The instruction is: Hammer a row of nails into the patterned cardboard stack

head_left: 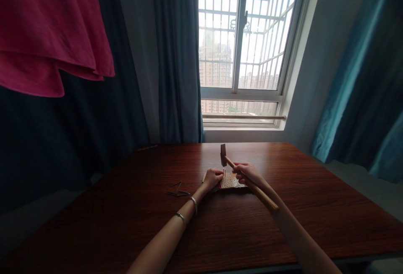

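My right hand (247, 172) is wrapped around the wooden handle of a hammer (258, 193), its dark metal head raised at the far end. Below that head, the fingers of my left hand (214, 177) are pinched at a thin upright nail (224, 172). The nail stands over a light board dotted with small dark holes or marks (227, 182), which lies flat on the table. My left hand rests at the board's left side and covers part of it. Whether the nail's tip is in the board is too small to tell.
Several loose long nails (178, 192) lie crossed on the dark wooden table (132, 223), left of my left hand. Beyond the table are a barred window (239, 91) and blue curtains (179, 64). A pink cloth (53, 34) hangs at the upper left.
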A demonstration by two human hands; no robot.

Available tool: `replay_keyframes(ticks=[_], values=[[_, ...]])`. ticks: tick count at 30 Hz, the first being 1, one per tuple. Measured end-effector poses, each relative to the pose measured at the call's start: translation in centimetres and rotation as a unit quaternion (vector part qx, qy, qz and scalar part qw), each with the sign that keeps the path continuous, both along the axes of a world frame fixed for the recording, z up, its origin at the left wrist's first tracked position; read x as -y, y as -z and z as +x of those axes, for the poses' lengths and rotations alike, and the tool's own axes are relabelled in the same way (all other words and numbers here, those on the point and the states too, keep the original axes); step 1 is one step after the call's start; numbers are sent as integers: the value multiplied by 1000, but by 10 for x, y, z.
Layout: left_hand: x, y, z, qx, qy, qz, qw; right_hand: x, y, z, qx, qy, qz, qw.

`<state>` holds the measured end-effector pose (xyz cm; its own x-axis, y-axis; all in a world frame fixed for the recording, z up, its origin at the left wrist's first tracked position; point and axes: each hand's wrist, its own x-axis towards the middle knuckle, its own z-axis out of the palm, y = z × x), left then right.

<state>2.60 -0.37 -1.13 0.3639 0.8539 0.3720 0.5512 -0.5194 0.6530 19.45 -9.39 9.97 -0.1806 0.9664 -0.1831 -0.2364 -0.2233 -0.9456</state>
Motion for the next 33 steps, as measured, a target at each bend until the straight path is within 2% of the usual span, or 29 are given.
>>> replay_keyframes(ticks=[8,18,33], values=[[3,-3,1,-7,-16,-1,1000,-1,1,0,-4,-7,-1,1000],[1,-2,0,-22,8,16,1000,0,8,0,-21,-8,5,1000],[8,-13,1,-20,9,-21,1000,-3,13,-2,-25,-35,-5,999]])
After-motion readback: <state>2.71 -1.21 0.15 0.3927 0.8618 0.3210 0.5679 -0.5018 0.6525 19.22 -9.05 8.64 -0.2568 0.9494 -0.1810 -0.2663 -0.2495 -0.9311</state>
